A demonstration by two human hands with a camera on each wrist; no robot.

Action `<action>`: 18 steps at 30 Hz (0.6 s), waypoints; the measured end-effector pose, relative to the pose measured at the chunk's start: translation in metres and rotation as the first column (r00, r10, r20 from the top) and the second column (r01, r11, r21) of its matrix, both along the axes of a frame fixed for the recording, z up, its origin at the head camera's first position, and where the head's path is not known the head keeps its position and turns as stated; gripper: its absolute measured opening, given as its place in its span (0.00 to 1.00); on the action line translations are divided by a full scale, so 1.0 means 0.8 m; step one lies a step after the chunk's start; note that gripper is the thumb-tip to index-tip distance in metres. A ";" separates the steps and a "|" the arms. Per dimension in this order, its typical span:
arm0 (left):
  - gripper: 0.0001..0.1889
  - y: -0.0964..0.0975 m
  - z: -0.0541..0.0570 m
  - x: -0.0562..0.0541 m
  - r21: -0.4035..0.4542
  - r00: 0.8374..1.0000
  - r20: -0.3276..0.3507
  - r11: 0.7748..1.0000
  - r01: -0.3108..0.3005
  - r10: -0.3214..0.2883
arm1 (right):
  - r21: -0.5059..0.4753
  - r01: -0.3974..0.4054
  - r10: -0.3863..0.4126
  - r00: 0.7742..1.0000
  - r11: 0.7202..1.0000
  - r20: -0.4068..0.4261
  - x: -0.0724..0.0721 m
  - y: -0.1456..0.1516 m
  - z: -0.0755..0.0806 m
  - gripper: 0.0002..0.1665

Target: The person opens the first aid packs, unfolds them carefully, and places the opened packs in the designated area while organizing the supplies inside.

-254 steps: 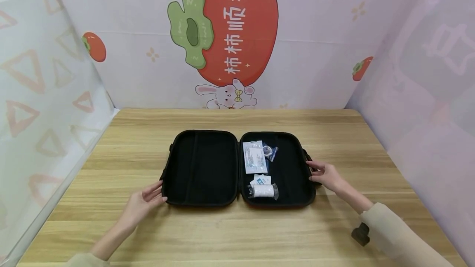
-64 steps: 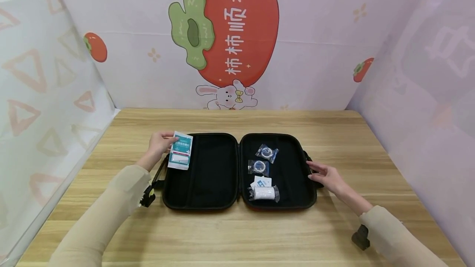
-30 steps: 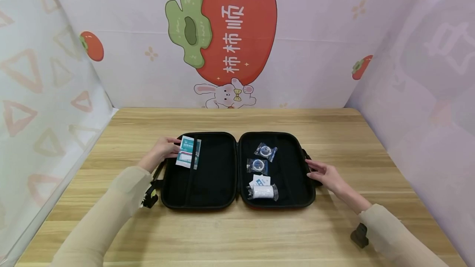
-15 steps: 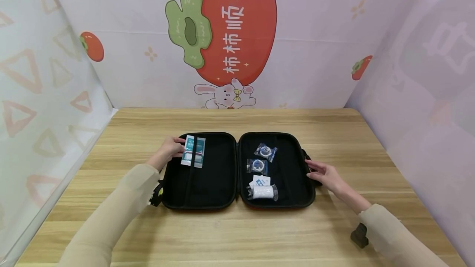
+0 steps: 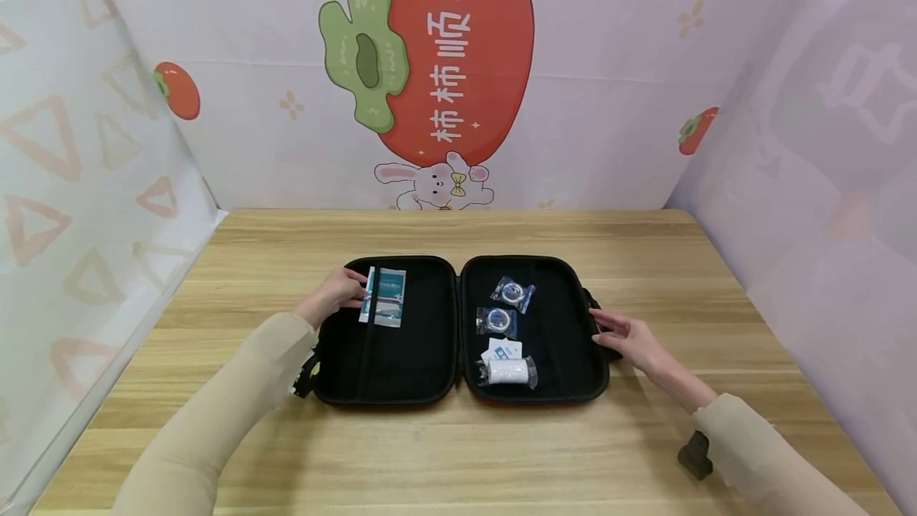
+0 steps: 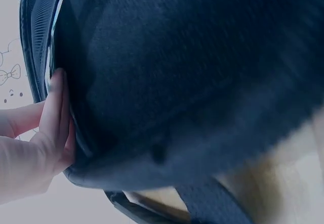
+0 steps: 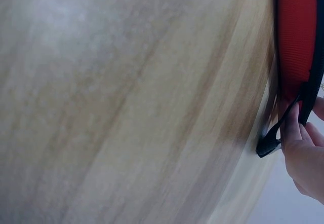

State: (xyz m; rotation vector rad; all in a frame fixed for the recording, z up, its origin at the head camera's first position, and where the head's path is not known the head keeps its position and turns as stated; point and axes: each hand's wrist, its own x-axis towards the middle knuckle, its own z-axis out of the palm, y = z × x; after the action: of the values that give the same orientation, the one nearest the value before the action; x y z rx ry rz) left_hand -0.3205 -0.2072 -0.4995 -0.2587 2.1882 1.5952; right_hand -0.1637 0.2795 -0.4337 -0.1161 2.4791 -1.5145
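A black zip case [image 5: 415, 341] lies unfolded on the table. In its left half a teal-and-white flat sachet [image 5: 390, 297] sits beneath an elastic strap [image 5: 368, 341]. My left hand [image 5: 333, 293] reaches over that half's outer edge, its fingertips at the sachet's left border. The left wrist view shows these fingers [image 6: 56, 102] straight, against the sachet's thin edge [image 6: 50, 57]. At the opposite end, my right hand [image 5: 630, 337] holds the case's right edge near its handle strap [image 5: 602, 310]; the right wrist view shows the red outer shell [image 7: 297, 36] beside the fingers.
Two ring-shaped rolls in clear-and-blue wrappers, an upper roll [image 5: 513, 292] and a lower roll [image 5: 497, 322], lie in the right half. Below them are small white-and-blue packets [image 5: 505, 349] and a wrapped white bandage roll [image 5: 508, 372]. A patterned backdrop [image 5: 595, 134] stands behind the wooden table [image 5: 444, 460].
The sachet, formerly in the right half, was carried across by my left hand, then slid rightward under the strap. Both ring-shaped rolls now show fully. My right hand has stayed at the edge.
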 end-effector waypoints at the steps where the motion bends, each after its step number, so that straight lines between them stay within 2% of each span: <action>1: 0.14 -0.005 -0.017 -0.011 0.014 1.000 0.004 1.000 0.002 -0.002 | 0.001 -0.001 0.001 1.000 1.000 0.001 0.000 0.000 0.000 0.31; 3: 0.13 -0.018 -0.057 -0.040 0.013 1.000 0.021 1.000 -0.009 0.009 | 0.002 -0.002 0.002 1.000 1.000 0.003 0.000 0.000 0.000 0.31; 4: 0.13 -0.019 -0.065 -0.045 0.014 0.999 0.030 1.000 -0.021 0.020 | 0.004 -0.003 0.003 1.000 1.000 0.004 0.000 0.000 0.000 0.31; 9: 0.09 -0.018 -0.091 -0.060 0.038 0.998 0.041 0.998 -0.055 0.053 | 0.004 -0.005 0.005 1.000 1.000 -0.004 0.000 0.000 -0.001 0.31; 12: 0.11 -0.020 -0.102 -0.070 0.031 0.998 0.041 0.998 -0.052 0.051 | 0.006 -0.004 0.004 1.000 1.000 -0.007 -0.001 0.000 -0.001 0.31; 14: 0.10 -0.016 -0.092 -0.065 0.009 0.996 0.045 0.997 -0.072 0.072 | 0.009 -0.003 0.003 1.000 1.000 -0.008 -0.001 0.000 -0.001 0.31; 15: 0.10 -0.012 -0.079 -0.058 0.002 0.996 0.052 0.997 -0.073 0.073 | 0.012 -0.003 0.003 1.000 1.000 -0.008 -0.001 0.000 -0.002 0.31; 16: 0.09 -0.007 -0.062 -0.048 -0.011 0.996 0.053 0.997 -0.077 0.078 | 0.012 -0.003 0.003 1.000 1.000 -0.008 -0.001 0.000 -0.002 0.31; 18: 0.10 0.014 -0.010 -0.016 -0.066 0.991 0.079 0.992 -0.104 0.109 | 0.009 -0.002 0.003 1.000 1.000 -0.010 -0.001 0.000 -0.002 0.31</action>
State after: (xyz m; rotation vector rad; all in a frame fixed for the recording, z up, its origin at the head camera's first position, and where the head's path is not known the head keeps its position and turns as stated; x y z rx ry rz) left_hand -0.3331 -0.1963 -0.5072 -0.4597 2.1953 1.5447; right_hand -0.1649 0.2797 -0.4350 -0.1250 2.4921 -1.5049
